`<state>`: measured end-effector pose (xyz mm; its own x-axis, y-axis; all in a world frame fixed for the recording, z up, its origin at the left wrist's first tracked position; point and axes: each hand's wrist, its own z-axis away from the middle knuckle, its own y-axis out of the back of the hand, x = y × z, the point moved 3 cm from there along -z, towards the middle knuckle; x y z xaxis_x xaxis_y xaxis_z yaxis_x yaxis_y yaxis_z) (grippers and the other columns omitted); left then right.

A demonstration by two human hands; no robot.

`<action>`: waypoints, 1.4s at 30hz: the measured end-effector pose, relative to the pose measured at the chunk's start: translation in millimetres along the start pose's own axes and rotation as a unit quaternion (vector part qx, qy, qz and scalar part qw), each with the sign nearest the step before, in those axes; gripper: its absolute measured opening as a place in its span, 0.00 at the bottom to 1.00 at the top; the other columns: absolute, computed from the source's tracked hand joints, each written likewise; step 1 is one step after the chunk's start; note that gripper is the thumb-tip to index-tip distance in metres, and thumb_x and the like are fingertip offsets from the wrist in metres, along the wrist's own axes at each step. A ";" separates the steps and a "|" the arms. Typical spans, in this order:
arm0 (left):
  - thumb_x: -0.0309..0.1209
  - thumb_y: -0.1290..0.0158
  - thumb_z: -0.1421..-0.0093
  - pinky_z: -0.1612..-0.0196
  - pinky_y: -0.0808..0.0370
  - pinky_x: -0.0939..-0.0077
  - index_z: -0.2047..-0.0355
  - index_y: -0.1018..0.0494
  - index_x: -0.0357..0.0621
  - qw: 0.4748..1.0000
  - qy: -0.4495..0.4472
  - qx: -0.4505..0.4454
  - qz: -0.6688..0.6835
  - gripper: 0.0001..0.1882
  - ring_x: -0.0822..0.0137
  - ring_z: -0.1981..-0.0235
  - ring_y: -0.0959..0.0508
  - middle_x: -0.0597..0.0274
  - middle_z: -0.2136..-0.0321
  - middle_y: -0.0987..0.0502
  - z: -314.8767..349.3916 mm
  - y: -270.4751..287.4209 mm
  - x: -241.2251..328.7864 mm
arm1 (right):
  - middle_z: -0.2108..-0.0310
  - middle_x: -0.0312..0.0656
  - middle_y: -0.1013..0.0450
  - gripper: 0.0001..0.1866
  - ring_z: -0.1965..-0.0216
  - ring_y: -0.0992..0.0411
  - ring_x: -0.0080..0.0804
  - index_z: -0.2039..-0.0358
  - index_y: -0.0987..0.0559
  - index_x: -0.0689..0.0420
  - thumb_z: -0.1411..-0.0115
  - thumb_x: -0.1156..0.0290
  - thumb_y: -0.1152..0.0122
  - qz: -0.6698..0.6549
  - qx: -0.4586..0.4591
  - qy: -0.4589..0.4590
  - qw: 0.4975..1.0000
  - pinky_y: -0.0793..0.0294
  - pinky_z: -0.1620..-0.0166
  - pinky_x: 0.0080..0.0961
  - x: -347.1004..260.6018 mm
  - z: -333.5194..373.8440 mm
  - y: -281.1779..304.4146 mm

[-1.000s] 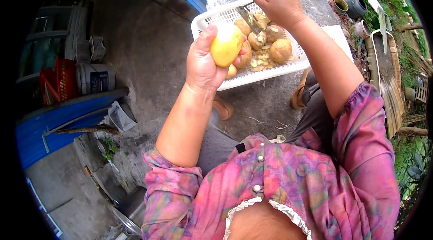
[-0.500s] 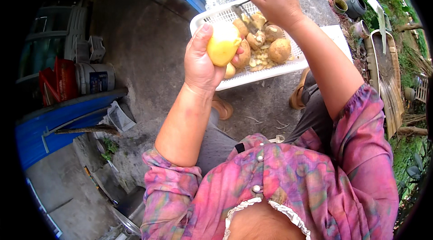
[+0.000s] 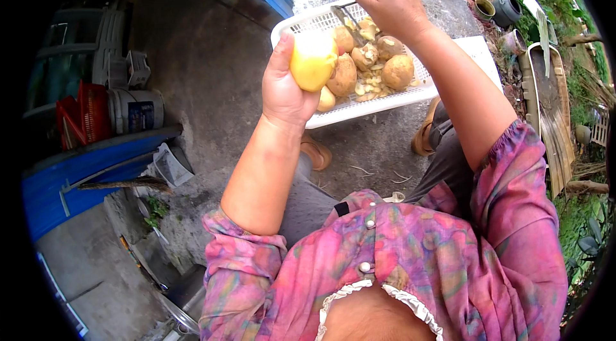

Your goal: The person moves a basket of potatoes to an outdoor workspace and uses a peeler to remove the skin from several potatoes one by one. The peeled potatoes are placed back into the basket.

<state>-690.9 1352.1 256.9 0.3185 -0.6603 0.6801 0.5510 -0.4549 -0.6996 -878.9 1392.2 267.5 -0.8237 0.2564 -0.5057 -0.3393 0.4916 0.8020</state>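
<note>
A peeled yellow potato sits in my left hand, whose thumb and palm wrap round its left side. To its upper right, my right hand is closed round the handle of a peeler, whose metal end points left and down, apart from the potato. Beneath both hands is a white plastic basket with slotted sides. Several unpeeled brown potatoes lie in it among pale peelings. A paler potato shows next to my left hand.
The basket is over a concrete floor, close to my sandalled feet. Pots and a long trough of soil line the right side. At the left stand a red crate and a white bucket.
My left hand has shifted slightly left with the potato, which is turned a little. The peeler in my right hand has tilted and drawn up, away from the brown potatoes.
</note>
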 end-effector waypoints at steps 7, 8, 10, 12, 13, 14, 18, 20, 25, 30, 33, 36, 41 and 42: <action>0.46 0.59 0.37 0.69 0.27 0.71 0.54 0.33 0.41 0.995 0.008 0.103 -0.015 0.21 0.63 0.63 0.24 0.56 0.61 0.25 -4.1 -9.3 -9.7 | 0.85 0.35 0.27 0.19 0.81 0.26 0.33 0.83 0.25 0.50 0.41 0.54 0.51 0.093 0.075 0.218 0.969 0.28 0.72 0.31 -48.8 23.7 0.4; 0.45 0.58 0.37 0.70 0.27 0.72 0.54 0.33 0.41 0.995 0.010 0.091 -0.038 0.21 0.63 0.63 0.24 0.56 0.61 0.25 -4.0 -3.8 -10.8 | 0.85 0.35 0.27 0.19 0.81 0.26 0.33 0.83 0.25 0.50 0.41 0.54 0.51 0.091 0.082 0.205 0.971 0.28 0.72 0.31 -44.6 22.3 -1.9; 0.37 0.56 0.38 0.75 0.24 0.71 0.57 0.32 0.36 0.998 0.016 0.039 -0.035 0.16 0.62 0.71 0.22 0.55 0.66 0.24 -4.8 3.1 -9.4 | 0.86 0.35 0.28 0.19 0.81 0.26 0.33 0.83 0.25 0.50 0.41 0.54 0.51 0.088 0.096 0.179 0.975 0.28 0.72 0.32 -28.0 13.3 -4.7; 0.37 0.56 0.38 0.77 0.25 0.72 0.59 0.32 0.36 0.998 0.018 0.038 -0.044 0.16 0.62 0.74 0.23 0.54 0.69 0.24 -3.1 2.5 -6.0 | 0.83 0.40 0.27 0.19 0.79 0.26 0.39 0.79 0.24 0.53 0.40 0.55 0.52 0.083 0.029 0.080 0.993 0.28 0.71 0.36 -8.4 4.2 -3.7; 0.38 0.56 0.38 0.78 0.26 0.72 0.60 0.32 0.36 0.998 0.020 0.037 -0.048 0.16 0.63 0.75 0.23 0.54 0.70 0.24 -2.3 0.9 -4.9 | 0.82 0.42 0.27 0.18 0.79 0.27 0.42 0.78 0.24 0.54 0.40 0.56 0.52 0.068 0.017 0.036 0.997 0.29 0.71 0.37 0.7 2.5 -2.1; 0.38 0.55 0.38 0.79 0.26 0.71 0.60 0.32 0.36 0.998 0.019 0.044 -0.040 0.16 0.63 0.76 0.23 0.54 0.71 0.25 -0.9 -0.1 -3.4 | 0.81 0.45 0.27 0.18 0.77 0.27 0.44 0.76 0.24 0.55 0.40 0.55 0.53 0.038 0.024 0.018 0.999 0.29 0.71 0.39 -0.5 2.3 -0.1; 0.40 0.55 0.39 0.74 0.25 0.71 0.60 0.32 0.36 0.997 -0.026 0.041 -0.061 0.17 0.63 0.73 0.23 0.53 0.69 0.25 -0.3 -3.3 0.9 | 0.81 0.46 0.28 0.18 0.77 0.28 0.45 0.78 0.24 0.55 0.41 0.55 0.51 -0.033 0.028 0.090 0.995 0.30 0.72 0.38 -32.9 11.1 3.6; 0.45 0.55 0.39 0.75 0.27 0.72 0.59 0.32 0.38 0.992 -0.074 0.074 -0.073 0.21 0.61 0.73 0.24 0.50 0.69 0.24 -3.9 -10.3 -3.4 | 0.81 0.46 0.28 0.19 0.76 0.28 0.46 0.78 0.24 0.56 0.41 0.55 0.51 -0.042 0.035 0.108 0.993 0.30 0.71 0.38 -37.4 13.0 3.2; 0.44 0.54 0.40 0.74 0.26 0.72 0.65 0.33 0.40 0.988 -0.091 -0.024 -0.125 0.18 0.61 0.73 0.23 0.50 0.71 0.25 -0.5 -12.3 1.0 | 0.76 0.47 0.25 0.20 0.70 0.26 0.45 0.74 0.21 0.54 0.41 0.54 0.55 -0.004 -0.047 -0.010 0.999 0.27 0.64 0.39 0.7 1.1 -0.5; 0.45 0.54 0.40 0.68 0.25 0.71 0.65 0.33 0.41 0.984 -0.117 -0.006 -0.138 0.18 0.62 0.70 0.23 0.52 0.69 0.25 0.3 -8.4 6.0 | 0.75 0.48 0.25 0.21 0.69 0.26 0.46 0.74 0.21 0.55 0.42 0.53 0.55 -0.084 -0.050 0.027 0.995 0.28 0.63 0.40 -34.8 7.1 14.2; 0.46 0.53 0.41 0.64 0.26 0.71 0.64 0.33 0.41 0.983 -0.134 -0.012 -0.123 0.19 0.62 0.68 0.23 0.53 0.68 0.25 2.4 -18.1 5.0 | 0.74 0.47 0.25 0.20 0.68 0.26 0.47 0.73 0.21 0.54 0.42 0.53 0.56 -0.065 -0.058 0.050 0.995 0.28 0.62 0.41 -39.9 11.4 10.7; 0.47 0.53 0.42 0.66 0.26 0.68 0.64 0.33 0.42 0.987 -0.085 -0.052 -0.125 0.19 0.61 0.67 0.24 0.51 0.68 0.25 2.4 -9.5 3.8 | 0.72 0.47 0.24 0.20 0.68 0.26 0.46 0.71 0.21 0.53 0.41 0.53 0.57 -0.014 -0.088 -0.018 0.996 0.28 0.62 0.42 -8.2 0.6 0.1; 0.48 0.55 0.40 0.63 0.26 0.67 0.57 0.33 0.42 0.998 -0.058 0.007 -0.037 0.22 0.60 0.63 0.24 0.51 0.63 0.25 -0.4 -2.6 1.6 | 0.80 0.46 0.27 0.18 0.77 0.28 0.45 0.75 0.23 0.57 0.41 0.55 0.52 -0.056 0.004 0.034 0.998 0.29 0.71 0.36 -5.7 1.5 -0.6; 0.48 0.56 0.39 0.61 0.27 0.67 0.56 0.33 0.41 0.998 -0.041 0.033 -0.028 0.23 0.59 0.61 0.25 0.52 0.62 0.25 -2.3 0.0 0.9 | 0.81 0.46 0.28 0.18 0.77 0.28 0.45 0.75 0.23 0.57 0.41 0.56 0.52 -0.069 -0.003 0.039 0.997 0.29 0.71 0.36 -18.0 4.2 4.4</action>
<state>-692.4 1350.1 257.0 0.3452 -0.5828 0.7357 0.6181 -0.4488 -0.6455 -863.6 1393.3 278.8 -0.8017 0.1220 -0.5852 -0.4540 0.5124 0.7289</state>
